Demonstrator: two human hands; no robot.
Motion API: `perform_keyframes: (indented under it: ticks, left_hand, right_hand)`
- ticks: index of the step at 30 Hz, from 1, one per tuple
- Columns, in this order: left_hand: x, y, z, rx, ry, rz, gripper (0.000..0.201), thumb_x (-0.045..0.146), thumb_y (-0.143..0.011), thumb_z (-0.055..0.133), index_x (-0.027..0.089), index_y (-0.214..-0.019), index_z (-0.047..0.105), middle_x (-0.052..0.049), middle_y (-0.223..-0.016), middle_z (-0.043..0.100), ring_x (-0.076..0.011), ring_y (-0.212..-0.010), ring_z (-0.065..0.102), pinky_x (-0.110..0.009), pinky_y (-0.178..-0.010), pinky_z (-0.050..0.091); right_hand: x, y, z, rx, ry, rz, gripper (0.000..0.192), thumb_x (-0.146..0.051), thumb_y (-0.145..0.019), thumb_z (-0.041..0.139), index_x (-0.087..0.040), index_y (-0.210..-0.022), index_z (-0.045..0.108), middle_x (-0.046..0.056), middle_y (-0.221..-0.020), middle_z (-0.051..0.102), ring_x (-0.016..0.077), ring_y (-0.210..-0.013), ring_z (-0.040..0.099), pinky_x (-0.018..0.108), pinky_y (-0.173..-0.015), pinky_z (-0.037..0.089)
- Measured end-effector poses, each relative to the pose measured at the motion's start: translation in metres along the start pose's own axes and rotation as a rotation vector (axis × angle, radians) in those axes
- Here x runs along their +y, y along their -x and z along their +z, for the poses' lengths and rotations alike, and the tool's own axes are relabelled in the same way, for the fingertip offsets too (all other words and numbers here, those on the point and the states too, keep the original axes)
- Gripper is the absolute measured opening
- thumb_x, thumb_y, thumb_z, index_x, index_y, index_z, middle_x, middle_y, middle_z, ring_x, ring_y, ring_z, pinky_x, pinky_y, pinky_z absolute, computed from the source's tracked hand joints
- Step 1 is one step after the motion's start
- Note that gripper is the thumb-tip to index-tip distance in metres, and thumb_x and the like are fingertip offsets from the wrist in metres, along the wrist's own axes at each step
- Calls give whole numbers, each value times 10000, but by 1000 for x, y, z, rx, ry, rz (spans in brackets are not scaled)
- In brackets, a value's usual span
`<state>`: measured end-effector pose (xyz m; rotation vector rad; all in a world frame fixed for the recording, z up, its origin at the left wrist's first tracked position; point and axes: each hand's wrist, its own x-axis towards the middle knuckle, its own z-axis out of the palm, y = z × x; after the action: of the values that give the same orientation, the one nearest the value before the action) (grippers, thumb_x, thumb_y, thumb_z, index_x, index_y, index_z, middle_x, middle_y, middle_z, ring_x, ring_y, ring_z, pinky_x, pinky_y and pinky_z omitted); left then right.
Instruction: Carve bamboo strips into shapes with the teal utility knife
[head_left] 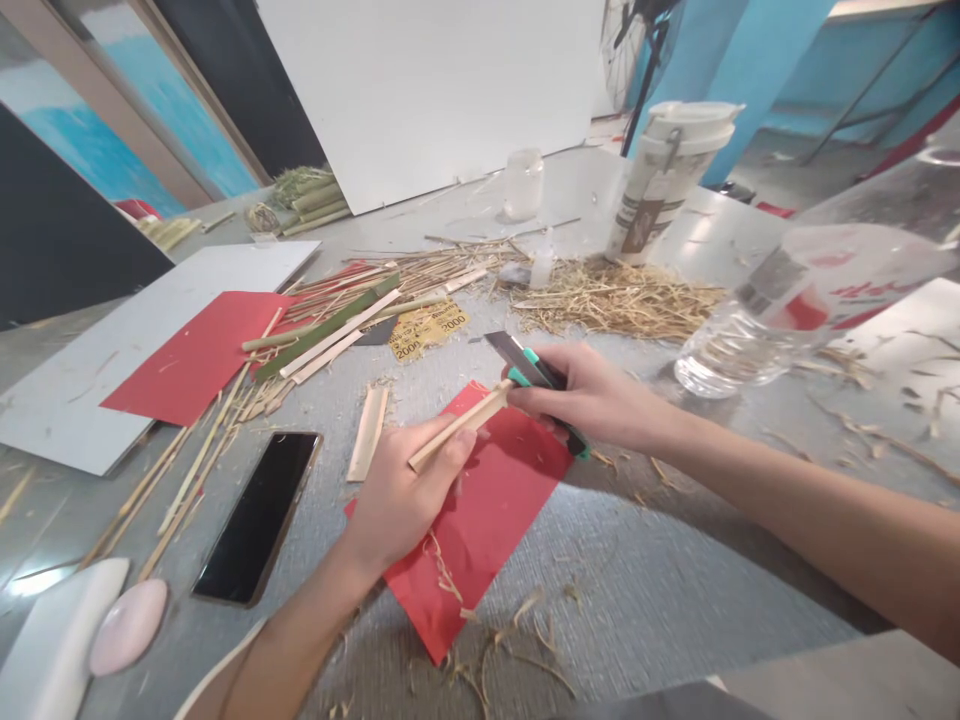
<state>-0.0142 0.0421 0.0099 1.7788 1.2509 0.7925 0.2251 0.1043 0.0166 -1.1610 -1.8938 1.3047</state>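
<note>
Closest to me, at the lower left edge, I see a pale pink rounded object (129, 627) beside a white one, and just past them a dark smartphone (257, 517) lying face up on the grey table (675, 590). My left hand (397, 495) is curled closed around the near end of a thin bamboo strip (459, 425), which slants up and to the right above a red paper sheet (495, 510) littered with a few shavings. My right hand (592, 395) is clenched on a utility knife (536, 380) with a green and black handle; its dark blade points up and to the left, and the handle's front end meets the far end of the strip. A short split bamboo piece (368, 432) lies just left of the sheet. Farther left, a second red sheet (199, 355) rests on a white board (112, 360), with long bamboo strips (330, 325) spread beside it and a yellow printed card (427, 328) near them. Beyond the knife sits a heap of straw shavings (615, 300), a lidded drink cup (664, 180), and a clear plastic bottle (810, 300) lying on its side at the right.
</note>
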Motion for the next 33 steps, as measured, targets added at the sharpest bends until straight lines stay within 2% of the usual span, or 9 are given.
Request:
perform_keyframes:
  ticks: [2,4,6,8,13,22,25,29,33]
  left_hand:
    - [-4,-1,0,34,-165,69,456,469,-1112,453,193,-843,697,14,-609,598,-146,-569,553,-318,-587,380]
    - [-9,-1,1,76,-376,133,450,413,-1115,429,192,-824,692,-9,-640,628,-157,-589,553,-333,-602,347]
    - [-14,-2,2,99,-572,146,417,374,-1104,430,194,-847,704,-27,-658,658,-174,-598,562,-344,-606,308]
    - [-17,-4,2,100,-678,121,407,366,-1092,445,202,-821,701,-29,-643,665,-179,-580,558,-345,-598,273]
    - [-19,-7,2,78,-575,37,460,372,-1096,436,207,-726,655,-8,-605,616,-155,-560,518,-328,-593,271]
    - [-23,-8,3,76,-481,-15,480,417,-1083,427,210,-655,496,17,-582,484,-147,-573,420,-352,-620,231]
    - [-24,-7,3,70,-467,-26,486,429,-1083,420,214,-650,464,22,-579,446,-149,-577,416,-355,-624,233]
    - [-23,-8,3,63,-450,-33,477,439,-1088,412,215,-683,526,14,-600,485,-157,-594,440,-360,-632,244]
    - [-23,-8,4,66,-455,-23,484,424,-1085,414,222,-647,447,23,-574,446,-151,-565,390,-364,-616,220]
  right_hand:
    - [-1,1,0,29,104,-24,223,-432,-967,663,-214,-947,617,-61,-638,543,120,-548,506,280,-540,355]
    - [-3,3,0,51,185,-7,252,-466,-1009,608,-224,-1075,600,-55,-682,561,131,-575,513,285,-556,354]
    - [-5,5,1,31,227,53,256,-455,-1069,486,-247,-1204,552,-51,-708,573,145,-591,525,290,-565,364]
    - [-4,8,2,-18,275,98,240,-407,-1091,413,-264,-1254,514,-43,-730,591,155,-606,539,296,-577,377]
    - [1,9,6,-78,428,74,236,-403,-1069,449,-258,-1236,533,16,-871,713,184,-690,602,315,-620,394]
    - [4,9,10,-101,440,51,259,-410,-1089,434,-261,-1261,559,77,-1006,769,247,-863,686,342,-698,424]
    - [3,10,10,-108,444,62,260,-408,-1093,433,-262,-1269,558,78,-1010,763,249,-869,686,349,-705,423]
    - [1,11,11,-129,476,72,254,-394,-1098,424,-246,-1248,566,80,-969,748,238,-827,670,342,-682,401]
    - [0,11,13,-118,515,61,241,-394,-1099,421,-239,-1210,567,64,-881,720,215,-736,627,324,-636,364]
